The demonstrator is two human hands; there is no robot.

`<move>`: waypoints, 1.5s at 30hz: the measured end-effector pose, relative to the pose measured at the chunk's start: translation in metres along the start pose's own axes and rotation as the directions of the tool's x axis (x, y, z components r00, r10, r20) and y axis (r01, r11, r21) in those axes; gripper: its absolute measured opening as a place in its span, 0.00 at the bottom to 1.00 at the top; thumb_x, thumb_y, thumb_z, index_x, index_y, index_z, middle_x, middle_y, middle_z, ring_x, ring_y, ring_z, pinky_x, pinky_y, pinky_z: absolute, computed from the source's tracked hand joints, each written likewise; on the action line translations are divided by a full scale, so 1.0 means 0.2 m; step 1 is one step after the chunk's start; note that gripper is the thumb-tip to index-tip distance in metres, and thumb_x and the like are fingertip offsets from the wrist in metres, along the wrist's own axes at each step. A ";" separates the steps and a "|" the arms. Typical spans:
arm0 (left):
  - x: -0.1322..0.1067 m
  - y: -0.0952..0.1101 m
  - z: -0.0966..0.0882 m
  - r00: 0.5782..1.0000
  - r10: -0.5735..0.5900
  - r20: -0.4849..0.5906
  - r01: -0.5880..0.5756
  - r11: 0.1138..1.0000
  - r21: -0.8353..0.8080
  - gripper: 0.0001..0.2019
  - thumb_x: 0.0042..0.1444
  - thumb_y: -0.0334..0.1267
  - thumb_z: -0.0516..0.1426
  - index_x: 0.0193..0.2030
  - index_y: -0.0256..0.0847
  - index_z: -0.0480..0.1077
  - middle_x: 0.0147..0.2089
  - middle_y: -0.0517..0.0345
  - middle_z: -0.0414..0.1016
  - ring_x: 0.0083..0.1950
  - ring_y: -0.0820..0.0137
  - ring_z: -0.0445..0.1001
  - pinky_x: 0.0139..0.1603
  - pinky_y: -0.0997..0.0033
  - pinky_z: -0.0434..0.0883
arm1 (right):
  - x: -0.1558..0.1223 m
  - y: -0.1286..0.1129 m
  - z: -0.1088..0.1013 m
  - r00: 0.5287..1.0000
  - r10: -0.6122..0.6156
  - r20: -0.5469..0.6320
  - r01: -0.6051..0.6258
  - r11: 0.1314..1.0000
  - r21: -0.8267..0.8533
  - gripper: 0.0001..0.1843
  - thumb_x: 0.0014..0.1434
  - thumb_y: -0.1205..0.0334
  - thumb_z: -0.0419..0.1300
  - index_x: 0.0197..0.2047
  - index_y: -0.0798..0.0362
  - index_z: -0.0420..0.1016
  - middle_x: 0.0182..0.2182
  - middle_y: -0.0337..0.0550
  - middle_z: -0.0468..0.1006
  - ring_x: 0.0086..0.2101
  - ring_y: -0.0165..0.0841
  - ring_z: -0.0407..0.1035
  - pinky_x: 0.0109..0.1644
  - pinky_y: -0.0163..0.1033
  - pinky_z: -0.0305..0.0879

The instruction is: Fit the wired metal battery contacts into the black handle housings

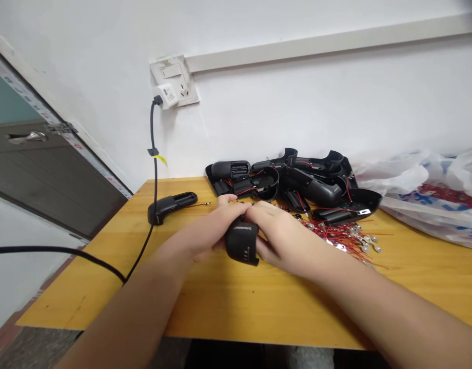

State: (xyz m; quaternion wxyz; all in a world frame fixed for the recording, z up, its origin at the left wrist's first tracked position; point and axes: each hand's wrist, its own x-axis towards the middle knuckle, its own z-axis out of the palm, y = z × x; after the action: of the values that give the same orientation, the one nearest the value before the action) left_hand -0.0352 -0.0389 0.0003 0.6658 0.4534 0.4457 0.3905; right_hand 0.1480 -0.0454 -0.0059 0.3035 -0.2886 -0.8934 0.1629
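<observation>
My left hand (pixel 205 230) and my right hand (pixel 282 238) both grip a black plastic housing (pixel 241 242) from either side, above the middle of the wooden table (pixel 228 302). My fingers hide its upper part. Beyond my hands lies a heap of similar black housings (pixel 286 179), some open and showing red wires. To the right of my right hand, a tangle of red wires with small metal terminals (pixel 346 237) is spread on the table. A single black housing (pixel 170 206) lies apart at the left.
A black cable (pixel 155 154) runs from a charger (pixel 166 96) in a wall socket (pixel 185 91) down past the table's left side. A white printed plastic bag (pixel 424 197) lies at the right end. A wall stands behind the table, and a door is at the left.
</observation>
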 end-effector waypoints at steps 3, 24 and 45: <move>0.00 0.05 0.03 0.987 -0.156 -0.033 0.153 0.984 -0.095 0.11 0.58 0.43 0.63 0.42 0.40 0.69 0.33 0.61 0.72 0.32 0.73 0.73 0.32 0.74 0.73 | 0.01 0.03 0.00 0.992 -0.035 -0.118 0.029 0.998 -0.055 0.06 0.67 0.71 0.51 0.39 0.56 0.68 0.37 0.51 0.75 0.39 0.39 0.69 0.42 0.44 0.70; -0.02 0.07 0.06 1.000 -0.014 -0.025 0.011 0.992 -0.128 0.12 0.47 0.38 0.69 0.35 0.34 0.74 0.29 0.54 0.77 0.30 0.68 0.77 0.33 0.71 0.75 | -0.01 0.10 -0.04 0.869 -0.224 -0.441 0.185 0.974 -0.131 0.10 0.66 0.72 0.61 0.45 0.61 0.85 0.38 0.52 0.81 0.38 0.34 0.76 0.40 0.39 0.74; -0.01 -0.06 0.06 0.754 0.656 -0.007 -0.649 0.747 0.144 0.14 0.67 0.42 0.58 0.57 0.44 0.65 0.50 0.56 0.75 0.49 0.70 0.75 0.55 0.66 0.73 | 0.03 -0.11 -0.17 0.855 0.499 -0.140 -0.229 0.607 0.761 0.09 0.58 0.67 0.65 0.26 0.57 0.82 0.22 0.41 0.80 0.21 0.23 0.67 0.25 0.27 0.64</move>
State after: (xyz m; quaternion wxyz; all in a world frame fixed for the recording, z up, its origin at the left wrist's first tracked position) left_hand -0.0218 -0.0471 -0.0092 0.4426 0.6123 0.3031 0.5808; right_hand 0.1562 -0.0558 0.0325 0.5000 -0.3476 -0.6102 0.5067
